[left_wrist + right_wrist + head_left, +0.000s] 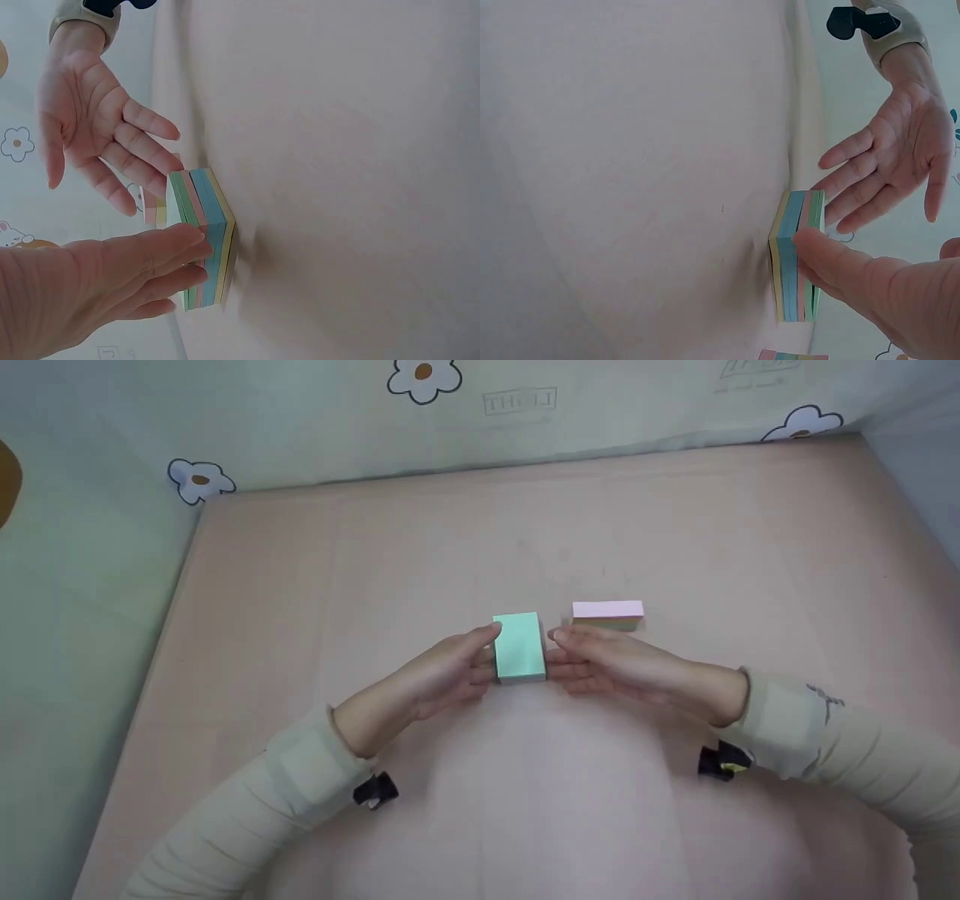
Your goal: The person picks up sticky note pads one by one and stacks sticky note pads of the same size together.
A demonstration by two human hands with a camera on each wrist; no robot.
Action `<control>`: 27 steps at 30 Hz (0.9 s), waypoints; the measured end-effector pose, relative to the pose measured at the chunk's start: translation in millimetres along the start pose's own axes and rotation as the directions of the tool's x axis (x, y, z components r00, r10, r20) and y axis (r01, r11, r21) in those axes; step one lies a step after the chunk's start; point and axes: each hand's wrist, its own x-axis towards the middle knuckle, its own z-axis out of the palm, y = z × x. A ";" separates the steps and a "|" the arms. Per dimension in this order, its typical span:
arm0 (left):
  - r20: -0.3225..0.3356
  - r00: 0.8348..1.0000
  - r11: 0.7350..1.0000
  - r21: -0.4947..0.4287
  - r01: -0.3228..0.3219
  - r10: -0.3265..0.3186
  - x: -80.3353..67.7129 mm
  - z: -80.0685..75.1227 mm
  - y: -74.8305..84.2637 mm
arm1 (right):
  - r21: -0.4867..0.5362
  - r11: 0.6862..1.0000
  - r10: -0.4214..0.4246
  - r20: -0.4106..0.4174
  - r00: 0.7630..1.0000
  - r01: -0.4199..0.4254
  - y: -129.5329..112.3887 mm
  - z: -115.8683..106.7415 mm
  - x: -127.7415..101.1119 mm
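A stack of coloured sticky notes with a mint-green top sheet [519, 646] lies flat on the pink table [525, 795]. My left hand [454, 669] lies against its left side and my right hand [592, 661] against its right side, both with fingers straight. In the left wrist view my left fingers [169, 251] touch the stack [206, 236], whose edge shows green, pink, blue and yellow layers. My right hand [97, 142] is spread flat opposite. In the right wrist view a right finger [832, 262] presses the stack's side [795, 255]; my left hand [889, 161] is flat beyond.
A second pad with a pink top [607, 613] lies just right of and behind the green one, close to my right hand. Pale green cloth walls with flower prints [199, 480] enclose the table on the left, back and right.
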 end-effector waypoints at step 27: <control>-0.143 0.989 0.937 0.348 0.026 0.026 14.2 -1.0 -1.5 | -0.212 0.975 0.034 -0.135 0.990 -0.062 -0.1 -5.5 6.6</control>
